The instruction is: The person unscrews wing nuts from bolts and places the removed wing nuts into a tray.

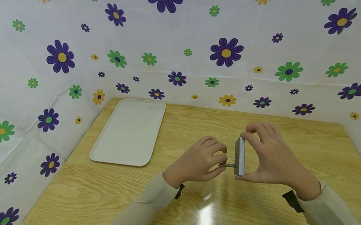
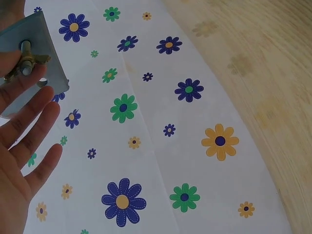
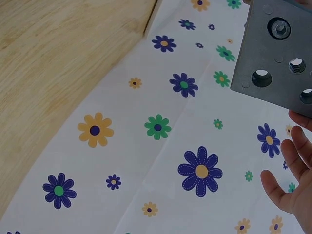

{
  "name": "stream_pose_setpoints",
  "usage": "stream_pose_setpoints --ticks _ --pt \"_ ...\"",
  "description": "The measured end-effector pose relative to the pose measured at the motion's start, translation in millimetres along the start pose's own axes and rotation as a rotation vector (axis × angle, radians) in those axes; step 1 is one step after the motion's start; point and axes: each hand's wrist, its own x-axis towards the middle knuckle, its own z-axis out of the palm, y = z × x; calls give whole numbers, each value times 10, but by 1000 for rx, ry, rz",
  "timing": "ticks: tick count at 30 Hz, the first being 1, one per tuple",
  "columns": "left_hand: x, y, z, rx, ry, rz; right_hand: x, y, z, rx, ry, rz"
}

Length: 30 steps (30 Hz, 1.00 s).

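Above the counter [image 1: 97,197], the right hand [image 1: 270,158] grips a metal block [image 1: 241,158]; at its nine o'clock the left hand [image 1: 200,160] pinches a wing nut [image 2: 41,59] on a bolt [image 1: 231,165]. A white tray [image 1: 128,133] sits towards ten.

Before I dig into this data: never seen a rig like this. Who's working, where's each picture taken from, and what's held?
No machine here: a person works with two bare hands. The head picture comes from a camera worn on the head, looking forward and down; the other two come from a camera on each wrist.

A pale tray lies on the wooden table, on the left side, with a flower-printed sheet behind.

The right hand holds a grey plate with holes by its edges, above the table. A bolt runs through it: the right wrist view shows its socket head, the left wrist view its other end, carrying a brass-coloured wing nut. The left hand pinches that nut.
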Motion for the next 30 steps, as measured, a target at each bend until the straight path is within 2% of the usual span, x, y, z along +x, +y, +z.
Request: stream_pose_setpoints --ticks 6,8,10,15,18,20,26,28,30 --pt "12 -9 -15 -74 -19 -20 3 -1 -5 -1 -4 -1" --pt "7 -6 -19 -69 -30 -24 2 -1 -6 1 -7 0" --pt "-1 -1 -20 -26 -32 -17 1 -2 -5 1 -7 0" --pt "-17 26 -25 158 6 27 0 -5 -2 2 -3 3" --pt "-12 32 -28 192 22 44 3 -7 -2 5 1 1" --pt "-8 25 -27 158 9 41 5 -7 -2 6 2 -2" --pt "4 -19 -16 -83 -94 -39 9 -2 -3 12 -3 -8" --pt "8 -25 -18 -109 -106 -55 10 -3 0 12 -3 -9" --pt "8 -22 -25 -80 -95 -45 10 -6 3 12 -1 -10"
